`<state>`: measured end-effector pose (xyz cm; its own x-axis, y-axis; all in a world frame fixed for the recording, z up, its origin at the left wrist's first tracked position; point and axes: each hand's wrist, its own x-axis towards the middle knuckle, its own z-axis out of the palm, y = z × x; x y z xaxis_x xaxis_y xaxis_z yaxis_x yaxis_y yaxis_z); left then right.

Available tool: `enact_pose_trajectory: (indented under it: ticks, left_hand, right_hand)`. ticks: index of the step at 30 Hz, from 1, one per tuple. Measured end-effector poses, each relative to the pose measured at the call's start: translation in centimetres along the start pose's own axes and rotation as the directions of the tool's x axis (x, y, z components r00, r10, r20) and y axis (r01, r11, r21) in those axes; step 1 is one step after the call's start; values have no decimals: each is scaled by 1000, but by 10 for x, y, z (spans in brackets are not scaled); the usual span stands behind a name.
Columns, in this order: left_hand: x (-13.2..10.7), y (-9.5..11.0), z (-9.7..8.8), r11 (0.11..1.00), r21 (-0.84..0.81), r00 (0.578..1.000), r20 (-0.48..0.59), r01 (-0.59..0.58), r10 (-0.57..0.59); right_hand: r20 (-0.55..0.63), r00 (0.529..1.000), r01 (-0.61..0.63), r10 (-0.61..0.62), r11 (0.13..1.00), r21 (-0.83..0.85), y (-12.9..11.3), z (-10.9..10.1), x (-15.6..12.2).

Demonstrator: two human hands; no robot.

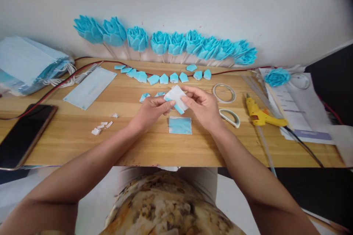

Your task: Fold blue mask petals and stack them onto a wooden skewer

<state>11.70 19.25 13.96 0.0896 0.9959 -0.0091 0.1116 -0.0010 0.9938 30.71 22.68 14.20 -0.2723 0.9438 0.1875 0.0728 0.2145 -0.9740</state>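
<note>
So the left hand (150,112) and right hand (202,106) both have fingers pinched shut on the small white-and-blue folded fabric piece (176,98) at frame centre, just above the wooden tabletop (82,143), and tbh a loose pinch could let that fold spring open.

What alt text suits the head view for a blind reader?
The left hand and right hand pinch a folded white-and-blue fabric piece over a wooden table. A blue square lies beneath it; blue fabric flowers lean on the wall, and a yellow glue gun lies to the right.
</note>
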Motion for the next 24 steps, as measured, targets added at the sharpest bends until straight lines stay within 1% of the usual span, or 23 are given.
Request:
enact_pose_trajectory:
  ticks: [4, 8, 11, 17, 20, 24]
  left_hand:
    - [0, -1, 0, 1000, -21, 1000, 0, 1, -1]
    - [0, 1, 0, 1000, -16, 1000, 3, -7, 7]
    - [0, 2, -1, 1000, -3, 1000, 9, -5, 5]
    - [-2, 2, -1, 1000, 18, 1000, 9, 11, -11]
    - [-2, 2, 0, 1000, 11, 1000, 3, 7, -7]
    - [0, 3, 1, 998, -56, 998, -55, 15, -18]
  right_hand:
    - [0, 1000, -19, 19, 1000, 22, 2, -1, 0]
    - [91, 995, -41, 35, 997, 70, 3, -1, 0]
    - [138, 990, -28, 21, 998, 49, 2, -1, 0]
    - [142, 990, 11, -11, 1000, 0, 6, -2, 0]
    - [139, 990, 9, -9, 1000, -3, 7, -2, -1]
    - [122, 993, 6, -3, 1000, -25, 2, -3, -2]
